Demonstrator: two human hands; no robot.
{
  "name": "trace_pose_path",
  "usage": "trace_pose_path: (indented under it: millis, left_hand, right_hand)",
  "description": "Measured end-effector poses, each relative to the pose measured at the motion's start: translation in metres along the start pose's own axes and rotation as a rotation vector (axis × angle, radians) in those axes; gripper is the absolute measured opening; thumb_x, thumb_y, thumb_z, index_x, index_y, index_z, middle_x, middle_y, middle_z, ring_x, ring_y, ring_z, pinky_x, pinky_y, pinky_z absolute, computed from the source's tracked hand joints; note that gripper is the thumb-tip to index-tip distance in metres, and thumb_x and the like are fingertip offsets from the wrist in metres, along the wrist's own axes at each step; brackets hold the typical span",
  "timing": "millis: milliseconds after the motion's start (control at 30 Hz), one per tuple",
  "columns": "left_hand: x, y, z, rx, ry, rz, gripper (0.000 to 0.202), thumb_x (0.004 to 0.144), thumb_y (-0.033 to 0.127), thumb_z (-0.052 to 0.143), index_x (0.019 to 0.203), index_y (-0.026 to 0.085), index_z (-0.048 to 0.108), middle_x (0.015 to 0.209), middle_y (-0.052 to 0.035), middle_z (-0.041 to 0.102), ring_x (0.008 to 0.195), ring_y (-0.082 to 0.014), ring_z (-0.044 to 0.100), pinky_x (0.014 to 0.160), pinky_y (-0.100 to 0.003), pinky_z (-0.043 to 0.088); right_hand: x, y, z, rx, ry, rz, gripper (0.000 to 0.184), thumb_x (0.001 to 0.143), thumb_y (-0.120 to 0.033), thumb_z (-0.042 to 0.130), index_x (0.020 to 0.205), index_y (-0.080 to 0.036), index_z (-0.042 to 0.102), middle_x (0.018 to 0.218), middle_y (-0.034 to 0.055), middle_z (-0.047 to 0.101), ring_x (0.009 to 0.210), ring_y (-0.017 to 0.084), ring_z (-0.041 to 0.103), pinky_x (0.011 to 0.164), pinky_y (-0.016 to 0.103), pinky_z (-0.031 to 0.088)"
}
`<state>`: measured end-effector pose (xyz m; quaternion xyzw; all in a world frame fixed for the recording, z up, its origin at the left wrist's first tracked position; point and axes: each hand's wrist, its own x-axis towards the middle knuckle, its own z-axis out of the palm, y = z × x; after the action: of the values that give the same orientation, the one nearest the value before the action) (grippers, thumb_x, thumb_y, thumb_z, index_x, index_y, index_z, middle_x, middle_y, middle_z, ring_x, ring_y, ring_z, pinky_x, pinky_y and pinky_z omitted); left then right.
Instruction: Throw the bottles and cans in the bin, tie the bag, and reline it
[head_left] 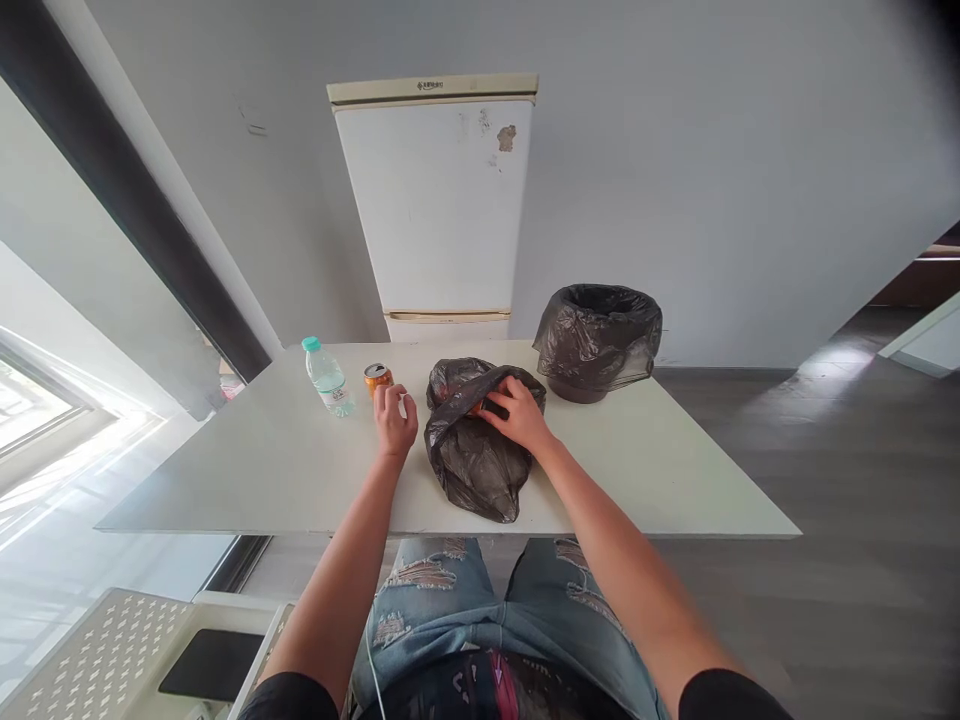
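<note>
My left hand (395,420) is over the white table beside an orange drink can (378,378), fingers loosely curled and apart, holding nothing. A crumpled black plastic bag (480,460) lies in front of me, its mouth partly open. At that mouth my right hand (519,415) has its fingers and thumb closed around a dark item with some orange-red showing beside it. The bag's folds hide most of this item, so I cannot make out its kind. Left of the can stands a clear plastic bottle (328,380) with a green cap and a label.
A bin lined with a black bag (600,340) stands at the table's back right. Behind the white table (247,480) is a white fridge (439,200) against the grey wall. A white plastic basket (127,640) with a dark flat thing sits low at the left.
</note>
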<state>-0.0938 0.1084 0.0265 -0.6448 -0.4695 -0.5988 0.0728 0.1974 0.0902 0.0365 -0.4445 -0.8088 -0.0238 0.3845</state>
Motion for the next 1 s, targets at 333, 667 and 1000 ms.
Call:
trace_pose_path:
  millis: [333,667,1000]
  left_hand:
    - [-0.005,0.018,0.01,-0.153,-0.434,0.059,0.032,0.105,0.035,0.051,0.133,0.024,0.061,0.134,-0.013,0.055,0.133,-0.0279,0.054,0.115,-0.047,0.046]
    - [-0.011,0.002,0.025,-0.269,-0.68,-0.025,0.037,0.102,0.03,0.052,0.138,0.024,0.06,0.149,-0.0118,0.056,0.14,-0.0259,0.055,0.118,-0.045,0.047]
    - [-0.012,-0.014,0.031,-0.163,-0.646,-0.168,0.029,0.094,0.014,0.05,0.109,0.017,0.075,0.109,-0.0105,0.076,0.102,-0.0253,0.071,0.095,-0.04,0.056]
  right_hand:
    - [0.001,-0.004,0.024,-0.034,-0.234,0.157,0.065,0.094,-0.054,0.072,0.148,-0.023,0.052,0.147,0.0161,0.054,0.134,0.035,0.052,0.106,0.049,0.047]
    - [0.003,-0.009,0.023,-0.111,-0.262,0.227,0.056,0.09,-0.042,0.075,0.139,-0.022,0.058,0.136,0.0149,0.058,0.127,0.035,0.053,0.101,0.049,0.05]
    - [0.001,0.004,-0.025,0.262,-0.047,0.203,0.048,0.076,-0.047,0.079,0.116,-0.023,0.071,0.123,0.0111,0.051,0.123,0.033,0.051,0.116,0.053,0.042]
